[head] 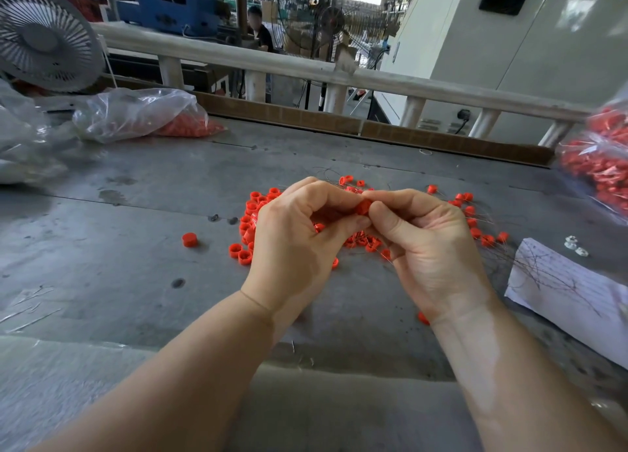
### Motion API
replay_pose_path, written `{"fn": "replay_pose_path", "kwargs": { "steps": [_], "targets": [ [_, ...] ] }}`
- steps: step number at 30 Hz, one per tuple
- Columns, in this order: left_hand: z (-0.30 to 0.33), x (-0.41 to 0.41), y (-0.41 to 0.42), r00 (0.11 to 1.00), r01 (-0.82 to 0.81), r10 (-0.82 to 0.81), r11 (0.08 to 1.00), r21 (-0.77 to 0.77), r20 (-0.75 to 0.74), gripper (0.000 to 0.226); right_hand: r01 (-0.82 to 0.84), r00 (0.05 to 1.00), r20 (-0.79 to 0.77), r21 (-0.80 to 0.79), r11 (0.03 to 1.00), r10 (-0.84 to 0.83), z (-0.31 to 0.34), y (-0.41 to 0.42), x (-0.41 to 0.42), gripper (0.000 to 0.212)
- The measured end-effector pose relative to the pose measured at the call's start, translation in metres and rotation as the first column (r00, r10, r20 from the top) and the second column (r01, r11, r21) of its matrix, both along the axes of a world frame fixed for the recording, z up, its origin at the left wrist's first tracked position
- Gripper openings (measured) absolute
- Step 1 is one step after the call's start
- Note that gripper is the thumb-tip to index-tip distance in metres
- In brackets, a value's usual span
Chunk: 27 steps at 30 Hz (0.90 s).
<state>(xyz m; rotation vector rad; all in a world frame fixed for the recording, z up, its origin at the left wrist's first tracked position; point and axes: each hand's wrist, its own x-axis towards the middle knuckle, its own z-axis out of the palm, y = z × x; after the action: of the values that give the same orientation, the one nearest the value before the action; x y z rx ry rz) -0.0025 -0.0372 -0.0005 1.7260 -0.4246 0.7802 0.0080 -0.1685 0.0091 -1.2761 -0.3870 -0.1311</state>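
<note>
As left hand (295, 244), right hand (429, 244) pinch red cap (363, 207) — cap pile (249, 221) beneath

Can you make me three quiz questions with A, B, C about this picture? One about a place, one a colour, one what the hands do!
1. Where is the lone cap? A) left of the pile B) on the paper C) inside a bag
2. What colour are the pile's caps? A) blue B) red C) green
3. What are the left hand and right hand doing? A) lying flat B) pinching the held cap C) lifting a fan
Answers: 1 A, alone on the table, left of the pile. 2 B, every cap is red. 3 B, both hands' fingertips meet round one cap.
</note>
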Motion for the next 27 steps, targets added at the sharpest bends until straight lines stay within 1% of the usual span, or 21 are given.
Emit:
{"fn": "replay_pose_path", "kwargs": {
  "steps": [4,6,8,10,11,12,14,17,24,27],
  "targets": [
    [0.0004,0.0011,0.0012,1.000,0.015,-0.014,1.000,0.021,-0.004,0.017,0.034,0.999,0.012,-0.021,0.999,-0.033,0.0002,-0.0014,0.0002,0.012],
    [0.0004,0.0007,-0.0003,0.999,0.025,-0.025,1.000,0.000,-0.022,0.020,0.037,0.999,0.010,0.000,0.999,-0.037,0.0003,-0.0003,0.0003,0.012],
    [0.0016,-0.0001,-0.0026,0.990,0.097,-0.109,0.987,-0.127,-0.090,0.021,0.031,1.000,-0.006,0.046,0.998,-0.030,-0.0001,0.0013,0.0006,0.012],
    [0.0035,-0.0011,-0.0037,0.957,0.198,-0.247,0.940,-0.278,-0.153,0.023,0.012,0.999,-0.046,0.118,0.993,-0.006,-0.0004,0.0020,0.0017,0.011],
    [0.0040,-0.0015,-0.0034,0.941,0.227,-0.290,0.923,-0.312,-0.172,0.030,0.002,0.998,-0.065,0.147,0.989,0.008,-0.0005,0.0021,0.0025,0.011],
    [0.0043,-0.0015,-0.0036,0.934,0.242,-0.309,0.918,-0.315,-0.182,0.035,-0.008,0.997,-0.080,0.167,0.986,0.022,-0.0006,0.0015,0.0033,0.013],
    [0.0059,-0.0022,-0.0046,0.943,0.225,-0.281,0.934,-0.276,-0.180,0.035,-0.053,0.993,-0.094,0.193,0.980,0.072,-0.0008,0.0004,0.0040,0.016],
    [0.0073,-0.0024,-0.0043,0.962,0.180,-0.223,0.952,-0.246,-0.158,0.029,-0.131,0.985,-0.083,0.218,0.967,0.153,-0.0008,0.0011,0.0040,0.013],
    [0.0066,-0.0040,-0.0035,0.988,0.116,-0.134,0.975,-0.190,-0.082,0.019,-0.163,0.978,-0.090,0.219,0.962,0.186,0.0007,0.0007,0.0031,0.013],
    [0.0059,-0.0045,-0.0039,0.992,0.098,-0.110,0.976,-0.193,-0.056,0.014,-0.160,0.979,-0.088,0.219,0.962,0.183,0.0014,0.0006,0.0016,0.012]
  ]
}}
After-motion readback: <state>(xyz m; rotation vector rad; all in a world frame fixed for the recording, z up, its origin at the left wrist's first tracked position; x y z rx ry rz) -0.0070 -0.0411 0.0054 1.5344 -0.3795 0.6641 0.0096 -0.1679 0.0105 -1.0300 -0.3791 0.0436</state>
